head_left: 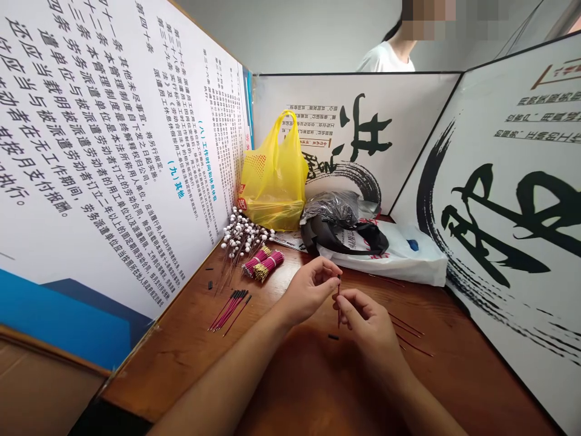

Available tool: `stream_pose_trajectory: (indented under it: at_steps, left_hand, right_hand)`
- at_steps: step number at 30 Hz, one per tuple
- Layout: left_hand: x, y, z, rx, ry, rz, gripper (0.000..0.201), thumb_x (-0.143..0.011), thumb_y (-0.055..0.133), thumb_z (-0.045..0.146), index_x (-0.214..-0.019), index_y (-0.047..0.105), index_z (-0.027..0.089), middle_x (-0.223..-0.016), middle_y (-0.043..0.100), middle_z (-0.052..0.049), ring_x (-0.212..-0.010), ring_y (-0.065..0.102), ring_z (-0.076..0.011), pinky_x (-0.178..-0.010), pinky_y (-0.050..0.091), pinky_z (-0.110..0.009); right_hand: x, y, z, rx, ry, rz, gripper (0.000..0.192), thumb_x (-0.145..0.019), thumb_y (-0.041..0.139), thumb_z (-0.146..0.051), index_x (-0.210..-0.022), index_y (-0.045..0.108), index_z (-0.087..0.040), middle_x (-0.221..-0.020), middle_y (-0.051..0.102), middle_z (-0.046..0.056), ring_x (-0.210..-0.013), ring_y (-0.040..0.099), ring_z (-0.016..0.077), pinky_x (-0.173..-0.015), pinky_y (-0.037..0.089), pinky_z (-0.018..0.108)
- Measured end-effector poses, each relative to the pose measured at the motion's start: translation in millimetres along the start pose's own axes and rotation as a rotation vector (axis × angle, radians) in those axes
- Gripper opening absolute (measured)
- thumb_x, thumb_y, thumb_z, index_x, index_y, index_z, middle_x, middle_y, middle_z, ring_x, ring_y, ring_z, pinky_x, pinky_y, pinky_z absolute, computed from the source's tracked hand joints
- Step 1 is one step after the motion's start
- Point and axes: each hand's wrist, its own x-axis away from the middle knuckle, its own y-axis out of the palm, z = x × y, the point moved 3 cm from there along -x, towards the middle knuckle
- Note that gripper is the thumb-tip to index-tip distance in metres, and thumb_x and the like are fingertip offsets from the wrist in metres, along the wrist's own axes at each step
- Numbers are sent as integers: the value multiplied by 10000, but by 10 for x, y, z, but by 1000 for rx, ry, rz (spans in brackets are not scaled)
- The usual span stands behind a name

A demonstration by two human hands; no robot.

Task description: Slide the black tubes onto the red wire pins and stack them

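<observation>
A: Wooden tabletop (pixel 190 345), walled on three sides by printed boards. Landmark: yellow bag (pixel 273 175) at the back.

B: Hands?

A: Left hand (pixel 311 290) and right hand (pixel 367 324) meet in front of the yellow bag, nearer the camera. Both pinch one thin red stick (pixel 338 301), held about upright; left fingertips at its top, right fingertips lower down.

B: Around them?

A: Just before the yellow bag: white-beaded stems (pixel 240 233), then tied bundles of red sticks (pixel 265 264). Further forward and leftward, a loose fan of red sticks (pixel 230 309). Right of the yellow bag: black plastic bag (pixel 338 221) on a white bag (pixel 399 257). Single red sticks (pixel 408 330) lie beside the right hand. Behind the back board, a person in white (pixel 385 57).
</observation>
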Motion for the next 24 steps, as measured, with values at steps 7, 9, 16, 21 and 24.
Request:
stream_pose_trajectory:
  at_steps: [7, 9, 16, 21, 24]
  left_hand:
    - [2, 6, -6, -17, -17, 6, 167, -773, 635, 267, -848, 551, 143, -742, 531, 12, -656, 491, -92, -605, 388, -219]
    - [1, 6, -13, -18, -22, 10, 178, -770, 640, 280, -842, 546, 146, -744, 530, 11, -653, 489, -91, -601, 386, -218]
    - [-4, -38, -5, 40, -26, -8, 216, -802, 587, 282, -970, 531, 158, -823, 558, -10, -683, 484, -100, -632, 394, -235]
    - [137, 18, -100, -90, -259, -39, 73, -811, 516, 230, -801, 492, 162, -718, 479, 30, -618, 418, -87, -597, 337, -234]
    - [208, 79, -131, -64, -248, -42, 73, -821, 515, 229, -837, 491, 162, -761, 478, 26, -655, 419, -90, -629, 348, -238]
  right_hand:
    - [-8, 6, 6, 21, -6, -13, 316, -852, 596, -463, -728, 628, -174, -632, 551, 3, -588, 480, 143, -575, 386, 256]
    - [-6, 6, 2, 22, -7, -16, 317, -858, 591, -467, -739, 633, -176, -623, 552, 1, -585, 486, 144, -573, 387, 256]
    - [-3, -14, 39, -22, 17, 3, 308, -845, 614, -461, -733, 646, -176, -608, 549, -6, -559, 481, 131, -554, 382, 252]
    - [-31, -41, 77, -98, 36, 29, 291, -868, 602, -443, -741, 650, -185, -613, 539, -17, -566, 456, 116, -536, 356, 235]
    - [-48, -32, 87, -108, 37, 9, 293, -871, 597, -435, -724, 642, -186, -613, 533, -19, -556, 436, 110, -525, 342, 232]
